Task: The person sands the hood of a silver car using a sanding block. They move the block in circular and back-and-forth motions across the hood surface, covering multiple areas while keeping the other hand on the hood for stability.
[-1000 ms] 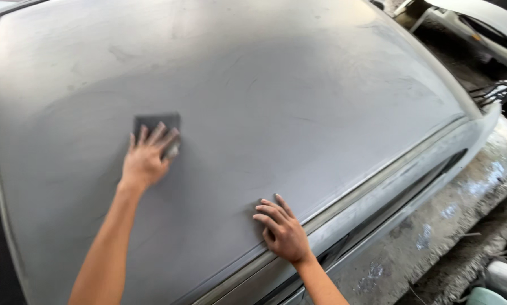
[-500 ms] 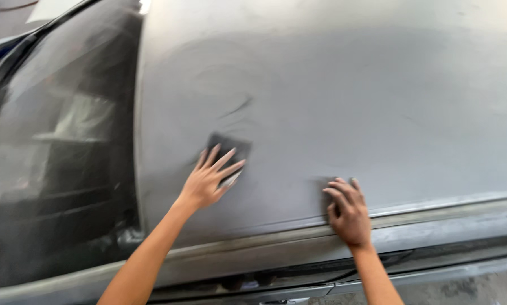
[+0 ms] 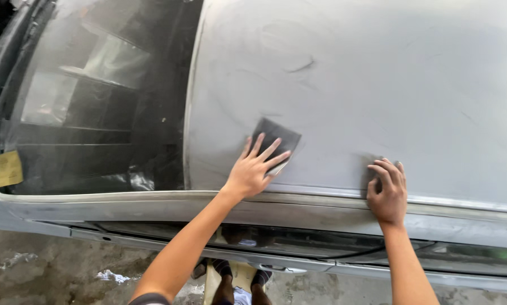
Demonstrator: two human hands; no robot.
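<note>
Dark square sanding pad (image 3: 276, 140) flat on the car roof (image 3: 377, 85), near the front corner by the side edge, pinned under the spread fingers of the left hand (image 3: 252, 169). Right hand (image 3: 387, 189) flat on the roof's side edge, fingers bent, holding nothing. Looks mostly sanded already: dull grey all over, swirl marks and a couple of dark scuffs left up by the windscreen (image 3: 90, 101). Only label around: small yellow rectangular sticker (image 3: 8, 168) at the windscreen's lower corner. Wet concrete floor (image 3: 50, 265) below.
</note>
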